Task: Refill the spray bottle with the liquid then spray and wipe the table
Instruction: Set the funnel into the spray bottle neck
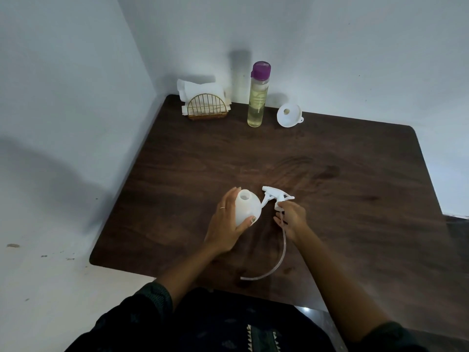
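Observation:
A white spray bottle (pixel 247 208) stands upright near the middle of the dark wooden table (pixel 342 179), its neck uncovered. My left hand (pixel 227 224) grips its body from the left. The white trigger head (pixel 275 198) lies just right of the bottle, its clear tube (pixel 278 257) curving toward me. My right hand (pixel 291 219) holds the trigger head at its collar. At the back stands a tall clear bottle (pixel 257 102) of yellowish liquid with a purple cap. A white funnel (pixel 289 115) lies to its right.
A gold wire holder (pixel 206 109) with white paper napkins sits in the back left corner against the pale walls. The table's left and right edges drop off to the floor. My dark-clothed lap is at the near edge.

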Motion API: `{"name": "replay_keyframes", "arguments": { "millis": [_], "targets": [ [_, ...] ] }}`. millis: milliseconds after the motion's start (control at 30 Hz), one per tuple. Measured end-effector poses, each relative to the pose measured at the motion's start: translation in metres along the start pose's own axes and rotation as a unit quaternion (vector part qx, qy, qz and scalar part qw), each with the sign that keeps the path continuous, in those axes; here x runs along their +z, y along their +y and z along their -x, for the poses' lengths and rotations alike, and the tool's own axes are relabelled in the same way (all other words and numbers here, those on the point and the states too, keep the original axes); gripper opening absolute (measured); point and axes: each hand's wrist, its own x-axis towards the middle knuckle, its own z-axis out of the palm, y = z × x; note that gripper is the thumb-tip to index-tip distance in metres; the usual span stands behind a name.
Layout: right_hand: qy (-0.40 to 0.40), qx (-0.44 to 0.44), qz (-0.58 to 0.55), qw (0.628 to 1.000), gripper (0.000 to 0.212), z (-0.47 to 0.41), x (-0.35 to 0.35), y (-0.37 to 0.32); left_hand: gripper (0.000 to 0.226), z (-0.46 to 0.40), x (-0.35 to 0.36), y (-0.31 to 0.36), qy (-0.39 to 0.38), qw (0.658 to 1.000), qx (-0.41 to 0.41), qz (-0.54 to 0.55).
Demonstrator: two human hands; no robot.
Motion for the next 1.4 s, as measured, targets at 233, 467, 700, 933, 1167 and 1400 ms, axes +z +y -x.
{"name": "replay_keyframes", "arguments": {
  "millis": [233, 467, 700, 933, 1167, 1400],
  "targets": [
    [0.055, -0.061, 0.074, 0.994, 0.030, -0.004, 0.002, 0.007, 0.083, 0.004, -0.002, -0.004, -0.016, 1.000, -0.012, 0.017],
    [0.107, -0.064, 0.050, 0.991, 0.010, -0.015, -0.007, 0.012, 0.085, 0.001, -0.013, -0.012, -0.033, 0.997, -0.034, 0.066],
    [0.234, -0.109, 0.009, 0.966, 0.016, -0.033, -0.018, -0.004, 0.066, -0.025, -0.027, -0.022, 0.075, 0.990, -0.075, 0.095],
    [0.214, -0.165, 0.087, 0.959, 0.018, -0.068, -0.014, -0.047, 0.056, -0.100, -0.019, -0.017, 0.077, 0.986, -0.094, 0.118],
    [0.152, -0.198, 0.199, 0.948, 0.028, -0.136, -0.005, -0.114, 0.047, -0.209, 0.023, 0.008, -0.098, 0.983, -0.114, 0.103],
    [0.126, -0.212, 0.203, 0.948, 0.054, -0.188, 0.024, -0.178, 0.087, -0.300, 0.067, 0.051, -0.168, 0.973, -0.143, 0.076]
  ]
}}
